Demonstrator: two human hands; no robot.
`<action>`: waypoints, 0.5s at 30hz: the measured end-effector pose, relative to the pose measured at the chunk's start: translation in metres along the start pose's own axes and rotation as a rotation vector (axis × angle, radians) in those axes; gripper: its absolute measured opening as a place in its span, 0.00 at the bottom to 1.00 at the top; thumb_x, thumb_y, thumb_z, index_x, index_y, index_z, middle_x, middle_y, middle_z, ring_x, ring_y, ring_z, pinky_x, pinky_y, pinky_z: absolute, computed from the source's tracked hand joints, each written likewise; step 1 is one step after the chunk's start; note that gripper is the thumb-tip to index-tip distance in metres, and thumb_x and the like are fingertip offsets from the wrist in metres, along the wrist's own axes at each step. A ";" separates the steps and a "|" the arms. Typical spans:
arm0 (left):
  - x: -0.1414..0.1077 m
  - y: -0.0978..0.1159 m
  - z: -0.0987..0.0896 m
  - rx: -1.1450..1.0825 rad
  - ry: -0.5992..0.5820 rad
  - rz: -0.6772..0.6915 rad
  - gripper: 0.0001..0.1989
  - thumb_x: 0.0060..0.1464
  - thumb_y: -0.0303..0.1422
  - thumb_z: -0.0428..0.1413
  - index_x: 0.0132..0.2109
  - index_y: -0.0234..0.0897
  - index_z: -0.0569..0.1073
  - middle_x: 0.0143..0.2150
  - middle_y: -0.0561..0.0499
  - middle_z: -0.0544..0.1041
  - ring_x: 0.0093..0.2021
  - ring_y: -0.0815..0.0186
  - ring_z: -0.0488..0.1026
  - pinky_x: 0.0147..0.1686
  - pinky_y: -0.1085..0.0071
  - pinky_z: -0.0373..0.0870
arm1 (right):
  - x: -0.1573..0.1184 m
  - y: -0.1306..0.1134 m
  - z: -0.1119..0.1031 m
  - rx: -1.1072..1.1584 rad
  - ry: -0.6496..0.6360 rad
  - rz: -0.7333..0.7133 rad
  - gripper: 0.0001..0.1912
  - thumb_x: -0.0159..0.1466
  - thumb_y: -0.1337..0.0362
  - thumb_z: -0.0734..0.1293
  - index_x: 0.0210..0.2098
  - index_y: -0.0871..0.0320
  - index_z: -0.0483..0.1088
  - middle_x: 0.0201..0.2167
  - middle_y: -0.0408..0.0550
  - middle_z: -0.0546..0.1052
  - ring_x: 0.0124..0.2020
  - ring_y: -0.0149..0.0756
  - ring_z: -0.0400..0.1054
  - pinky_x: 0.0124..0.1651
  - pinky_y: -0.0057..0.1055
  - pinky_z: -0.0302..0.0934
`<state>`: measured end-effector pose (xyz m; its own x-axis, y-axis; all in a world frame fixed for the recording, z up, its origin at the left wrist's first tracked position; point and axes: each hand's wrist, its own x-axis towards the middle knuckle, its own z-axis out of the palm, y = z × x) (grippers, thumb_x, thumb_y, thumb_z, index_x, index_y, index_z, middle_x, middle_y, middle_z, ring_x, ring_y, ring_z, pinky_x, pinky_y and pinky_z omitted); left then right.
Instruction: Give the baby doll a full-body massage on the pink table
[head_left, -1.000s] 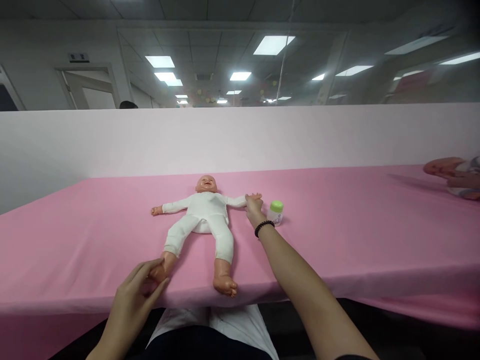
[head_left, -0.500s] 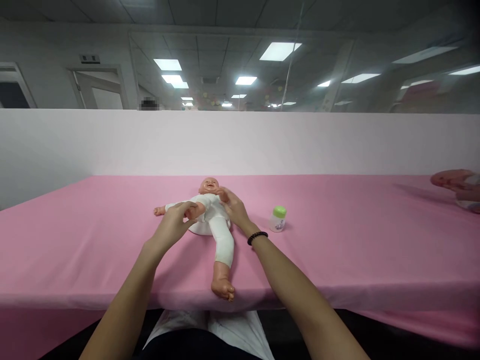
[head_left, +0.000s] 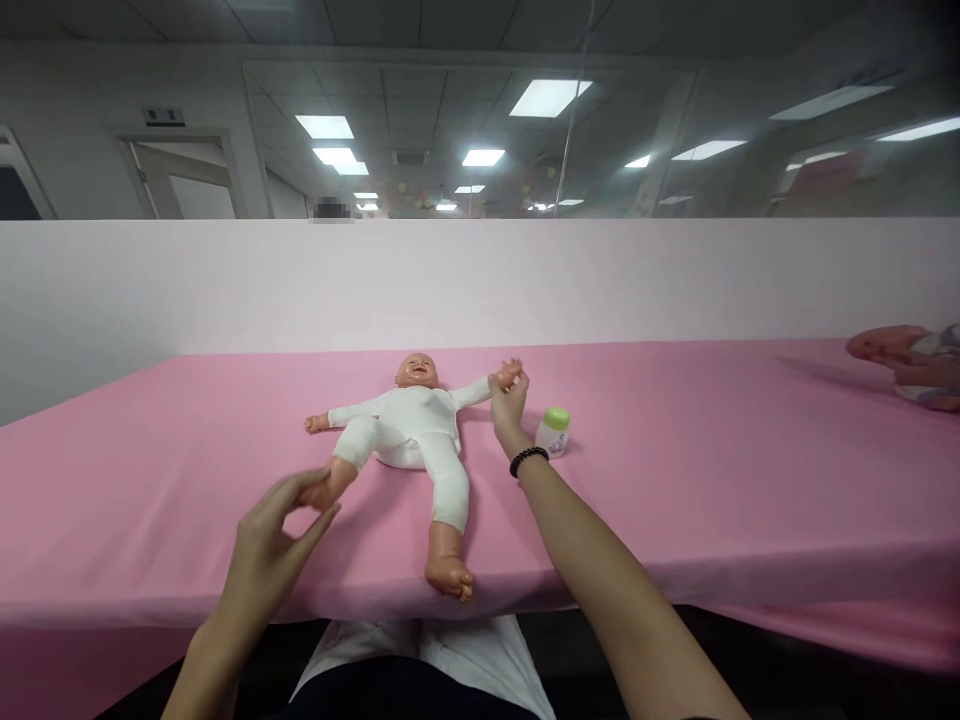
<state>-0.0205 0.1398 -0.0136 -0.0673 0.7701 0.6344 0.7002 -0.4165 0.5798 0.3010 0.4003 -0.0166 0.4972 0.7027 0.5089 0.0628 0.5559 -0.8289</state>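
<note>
A baby doll [head_left: 418, 415] with a white cloth body lies on its back on the pink-covered table, head away from me. My left hand [head_left: 281, 530] grips the doll's foot [head_left: 330, 485] on the left side, that leg bent outward. With its fingers round the doll's wrist, my right hand [head_left: 510, 400] holds the arm stretched out to the right. The doll's other leg [head_left: 448, 490] reaches toward the table's front edge, and its other arm [head_left: 352, 412] lies out to the left.
Just right of my right wrist stands a small bottle [head_left: 553, 432] with a green lid. A second doll [head_left: 911, 365] lies at the far right. Behind the pink tablecloth [head_left: 712, 450] rises a low white wall [head_left: 525, 280] with glass above.
The doll's leg in my left hand has swung down and left, away from its belly. My right hand has drawn the doll's arm outward to the right from its chest.
</note>
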 end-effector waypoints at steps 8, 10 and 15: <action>0.099 0.025 0.043 0.026 -0.164 0.165 0.10 0.59 0.35 0.58 0.47 0.39 0.75 0.44 0.47 0.80 0.43 0.59 0.76 0.45 0.60 0.76 | -0.052 -0.043 0.020 -0.176 -0.814 -0.417 0.24 0.65 0.67 0.63 0.61 0.52 0.68 0.59 0.49 0.74 0.61 0.42 0.67 0.67 0.44 0.59; 0.087 0.025 0.034 0.009 -0.111 0.159 0.13 0.60 0.38 0.58 0.51 0.41 0.75 0.48 0.46 0.80 0.46 0.58 0.77 0.47 0.59 0.77 | -0.046 -0.039 0.019 -0.089 -0.687 -0.350 0.24 0.65 0.64 0.64 0.61 0.53 0.66 0.61 0.50 0.72 0.62 0.40 0.66 0.67 0.42 0.60; 0.013 0.001 -0.009 0.008 -0.024 -0.042 0.19 0.56 0.48 0.62 0.50 0.44 0.76 0.47 0.48 0.81 0.44 0.55 0.80 0.45 0.58 0.81 | -0.004 0.000 0.000 0.014 -0.020 -0.012 0.34 0.63 0.61 0.65 0.66 0.60 0.54 0.65 0.62 0.66 0.62 0.41 0.66 0.65 0.43 0.62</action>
<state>-0.0274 0.1453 0.0003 -0.0804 0.7981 0.5971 0.7031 -0.3792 0.6016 0.2990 0.3976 -0.0182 0.4790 0.7044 0.5238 0.0571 0.5705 -0.8193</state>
